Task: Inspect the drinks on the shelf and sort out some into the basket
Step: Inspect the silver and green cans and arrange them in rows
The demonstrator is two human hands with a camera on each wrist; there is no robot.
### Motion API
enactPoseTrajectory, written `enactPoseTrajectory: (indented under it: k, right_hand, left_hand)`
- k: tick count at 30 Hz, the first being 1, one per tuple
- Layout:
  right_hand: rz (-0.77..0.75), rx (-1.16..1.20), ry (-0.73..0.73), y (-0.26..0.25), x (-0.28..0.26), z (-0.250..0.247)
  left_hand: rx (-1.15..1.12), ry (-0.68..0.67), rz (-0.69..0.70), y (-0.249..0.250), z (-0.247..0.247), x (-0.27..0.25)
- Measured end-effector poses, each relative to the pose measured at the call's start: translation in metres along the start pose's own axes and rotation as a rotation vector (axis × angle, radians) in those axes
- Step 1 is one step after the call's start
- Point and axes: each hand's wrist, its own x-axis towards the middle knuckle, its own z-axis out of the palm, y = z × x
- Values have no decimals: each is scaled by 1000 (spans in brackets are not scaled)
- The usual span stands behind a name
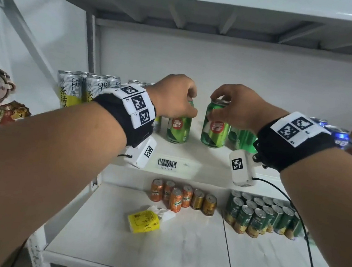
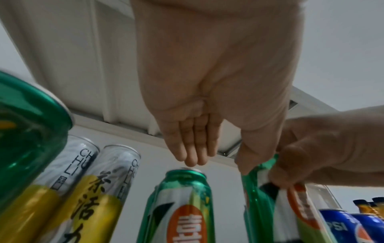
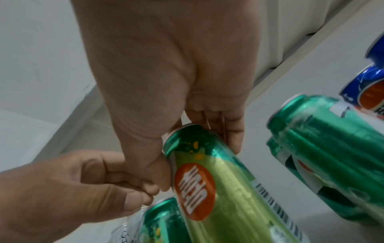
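Observation:
Two green cans with orange round logos stand near the front of the middle shelf point(image 1: 190, 157). My right hand point(image 1: 214, 108) grips the right green can point(image 1: 215, 129) by its top and tilts it slightly; the right wrist view shows thumb and fingers point(image 3: 234, 144) round the rim of that can point(image 3: 218, 189). My left hand point(image 1: 194, 104) hovers over the upright left green can point(image 1: 179, 129), fingers loosely curled. In the left wrist view its fingertips point(image 2: 193, 161) sit at the can's top point(image 2: 182, 205), with the thumb clear of the can. No basket is in view.
Tall white-and-yellow tea cans point(image 1: 76, 90) stand at the left, more green cans point(image 1: 241, 137) behind my right wrist, and blue Pepsi cans point(image 1: 341, 137) at the right. The lower shelf holds orange cans point(image 1: 176, 196), dark green cans point(image 1: 260, 217) and a yellow tissue pack point(image 1: 144, 221).

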Motion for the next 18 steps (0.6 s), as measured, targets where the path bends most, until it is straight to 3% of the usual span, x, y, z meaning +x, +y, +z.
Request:
enactPoseTrajectory:
  k: [7,11,15,18]
  right_hand:
    - [46,-20,-52,25,61,40]
    - [40,-25,-58,33,89,58]
    - [4,-86,-90,32,100,59]
    - [-56,-95,-18,18,103,48]
  left_hand:
    - [117,-68,-84,-18,15,36]
    - [64,-93,-134,-26,15,46]
    - [-5,-107,-139,-29,10,46]
    - [-27,-70,-128,-32,-1,40]
